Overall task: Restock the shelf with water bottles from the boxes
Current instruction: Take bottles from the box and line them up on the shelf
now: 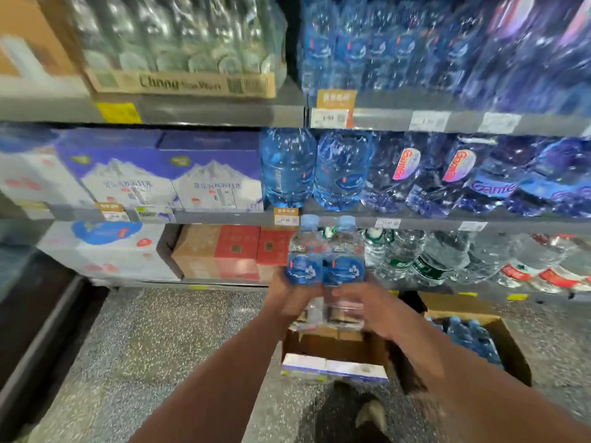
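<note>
I hold two small water bottles upright side by side in front of the shelves. My left hand [289,297] grips the left bottle [303,257] low down, and my right hand [367,306] grips the right bottle [345,255]. Both have light-blue caps and blue labels. Below my hands an open cardboard box [335,350] stands on the floor. A second open box [508,340] to the right holds several blue-capped bottles [470,338]. The view is blurred by motion.
The middle shelf [224,217] carries purple-and-white cartons at left and two large blue jugs [315,169] at centre, with wrapped bottle packs at right. Red and brown cartons [230,254] and clear bottles fill the bottom shelf. Speckled floor [166,340] lies at left.
</note>
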Demonstrator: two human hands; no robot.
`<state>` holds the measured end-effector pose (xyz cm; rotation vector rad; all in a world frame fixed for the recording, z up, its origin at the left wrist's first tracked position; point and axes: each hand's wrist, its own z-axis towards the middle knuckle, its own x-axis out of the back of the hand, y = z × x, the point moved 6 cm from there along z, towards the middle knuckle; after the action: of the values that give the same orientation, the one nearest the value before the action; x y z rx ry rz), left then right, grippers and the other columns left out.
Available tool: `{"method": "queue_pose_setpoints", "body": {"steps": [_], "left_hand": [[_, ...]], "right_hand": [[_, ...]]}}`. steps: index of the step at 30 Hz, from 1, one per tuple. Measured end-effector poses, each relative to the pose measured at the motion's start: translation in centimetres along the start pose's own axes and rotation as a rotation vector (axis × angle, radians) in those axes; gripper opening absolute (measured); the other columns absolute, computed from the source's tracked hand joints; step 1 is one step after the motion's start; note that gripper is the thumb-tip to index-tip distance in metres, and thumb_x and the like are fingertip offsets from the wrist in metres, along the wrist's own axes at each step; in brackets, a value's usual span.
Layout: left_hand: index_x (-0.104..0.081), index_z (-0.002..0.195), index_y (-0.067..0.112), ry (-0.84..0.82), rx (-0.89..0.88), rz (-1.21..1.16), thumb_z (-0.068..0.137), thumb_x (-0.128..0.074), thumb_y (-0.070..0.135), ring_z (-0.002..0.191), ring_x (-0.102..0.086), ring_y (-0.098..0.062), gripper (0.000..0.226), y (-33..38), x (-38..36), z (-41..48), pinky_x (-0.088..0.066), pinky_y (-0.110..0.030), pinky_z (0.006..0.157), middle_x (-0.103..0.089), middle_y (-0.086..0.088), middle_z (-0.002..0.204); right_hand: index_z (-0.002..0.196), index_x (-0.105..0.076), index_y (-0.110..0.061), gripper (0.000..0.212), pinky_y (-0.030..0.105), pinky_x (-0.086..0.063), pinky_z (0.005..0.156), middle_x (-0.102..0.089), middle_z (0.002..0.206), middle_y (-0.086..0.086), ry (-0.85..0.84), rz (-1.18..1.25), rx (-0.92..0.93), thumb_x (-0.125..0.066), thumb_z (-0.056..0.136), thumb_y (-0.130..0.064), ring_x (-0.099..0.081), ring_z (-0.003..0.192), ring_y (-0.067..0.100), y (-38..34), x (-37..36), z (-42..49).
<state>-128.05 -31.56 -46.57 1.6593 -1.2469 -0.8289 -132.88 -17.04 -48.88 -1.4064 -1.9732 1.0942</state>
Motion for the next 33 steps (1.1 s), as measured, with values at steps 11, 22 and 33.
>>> {"method": "queue_pose_setpoints", "body": {"steps": [11, 22, 33], "left_hand": [[-0.048, 0.114, 0.015, 0.077, -0.289, 0.007, 0.068, -0.084, 0.019, 0.095, -0.061, -0.017, 0.058, 18.4, 0.9, -8.3, -0.047, -0.03, 0.082, -0.064, 0.0, 0.107], [-0.043, 0.116, 0.015, 0.055, -0.376, 0.053, 0.069, -0.083, 0.029, 0.106, -0.059, -0.023, 0.063, 26.8, -0.9, -9.3, -0.048, -0.04, 0.094, -0.06, -0.002, 0.116], [-0.048, 0.104, 0.027, -0.045, -0.371, 0.068, 0.076, -0.077, 0.03, 0.097, -0.058, -0.012, 0.041, 28.7, -5.3, -4.1, -0.042, -0.032, 0.085, -0.06, 0.009, 0.105]], "right_hand": [[0.122, -0.058, -0.011, 0.058, 0.039, -0.052, 0.079, -0.071, 0.108, 0.01, -0.041, 0.028, 0.336, -0.079, 0.068, -0.007, -0.067, 0.1, 0.027, -17.0, -2.2, -12.5], [0.126, -0.052, -0.012, 0.094, 0.041, -0.045, 0.095, -0.068, 0.113, 0.005, 0.06, 0.068, 0.524, -0.085, 0.039, -0.02, -0.06, 0.113, 0.024, -25.3, -1.1, -18.0], [0.13, -0.04, -0.016, 0.081, 0.045, -0.032, 0.108, -0.055, 0.128, -0.001, 0.039, 0.036, 0.462, -0.084, 0.063, -0.019, -0.046, 0.125, 0.022, -28.2, 4.1, -12.0]]}}
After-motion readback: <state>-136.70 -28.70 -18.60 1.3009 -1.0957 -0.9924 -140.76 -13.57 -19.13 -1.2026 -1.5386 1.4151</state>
